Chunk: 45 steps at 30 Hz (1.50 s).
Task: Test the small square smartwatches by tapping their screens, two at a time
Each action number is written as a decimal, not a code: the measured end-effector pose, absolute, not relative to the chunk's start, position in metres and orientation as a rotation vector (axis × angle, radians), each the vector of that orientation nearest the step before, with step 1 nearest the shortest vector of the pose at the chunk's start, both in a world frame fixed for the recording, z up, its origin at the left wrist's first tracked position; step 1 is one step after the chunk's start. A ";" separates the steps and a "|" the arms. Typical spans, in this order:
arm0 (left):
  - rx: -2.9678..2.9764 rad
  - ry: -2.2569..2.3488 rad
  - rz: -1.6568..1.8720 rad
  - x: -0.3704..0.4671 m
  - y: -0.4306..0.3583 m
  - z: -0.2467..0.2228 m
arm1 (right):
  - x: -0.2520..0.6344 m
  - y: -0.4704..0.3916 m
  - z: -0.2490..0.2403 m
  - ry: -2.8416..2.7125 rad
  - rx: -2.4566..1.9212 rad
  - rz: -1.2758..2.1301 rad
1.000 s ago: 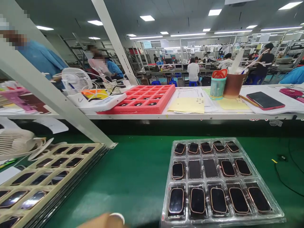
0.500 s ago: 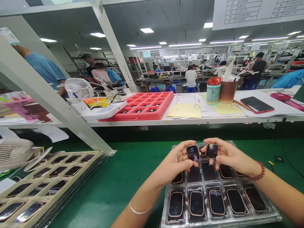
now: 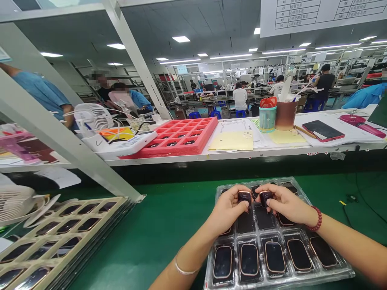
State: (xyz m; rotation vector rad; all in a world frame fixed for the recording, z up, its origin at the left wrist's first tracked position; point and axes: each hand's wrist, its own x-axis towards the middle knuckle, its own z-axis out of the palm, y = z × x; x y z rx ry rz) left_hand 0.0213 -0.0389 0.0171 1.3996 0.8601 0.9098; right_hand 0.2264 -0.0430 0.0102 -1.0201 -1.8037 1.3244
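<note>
My left hand point(image 3: 231, 207) grips a watch face point(image 3: 244, 197) with a dark screen and gold rim, thumb across its lower front. A second, similar watch face point(image 3: 266, 198) is pinched in my right hand point(image 3: 286, 202), close beside the first but apart from it. Both are held above the far part of a clear plastic tray point(image 3: 347, 274). In the tray's near row lie several dark watch faces with gold rims, such as one watch face point(image 3: 249, 259). My hands cover part of the far compartments.
At the left stands a stack of beige trays point(image 3: 113, 207) with watch faces, beside a white fan point(image 3: 15, 203). A shelf point(image 3: 187, 159) behind holds a red foam tray point(image 3: 208, 139), cups and a phone point(image 3: 323, 131). A slanted post point(image 3: 99, 169) meets the green table.
Both watch faces are tilted further back, and my thumbs now lie over their fronts. My right hand has shifted slightly left. The whole view has moved a little.
</note>
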 end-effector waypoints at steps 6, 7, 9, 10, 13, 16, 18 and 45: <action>1.439 0.888 0.917 0.021 -0.038 0.016 | 0.226 -0.043 0.010 -1.823 -1.024 1.320; 1.439 0.888 0.918 0.021 -0.038 0.017 | 0.226 -0.044 0.011 -1.822 -1.016 1.322; 1.436 0.891 0.920 0.021 -0.039 0.017 | 0.225 -0.044 0.012 -1.820 -1.000 1.324; 1.434 0.894 0.922 0.021 -0.039 0.017 | 0.225 -0.045 0.012 -1.819 -0.992 1.322; 1.427 0.902 0.936 0.020 -0.038 0.016 | 0.225 -0.045 0.011 -1.820 -0.964 1.311; 1.402 0.893 0.940 0.018 -0.037 0.014 | 0.226 -0.045 0.009 -1.764 -0.964 1.342; 1.385 0.868 0.928 0.017 -0.035 0.012 | 0.228 -0.043 0.007 -1.677 -0.952 1.416; 1.294 0.734 0.820 0.015 -0.033 0.008 | 0.233 -0.038 0.003 -1.624 -0.907 1.557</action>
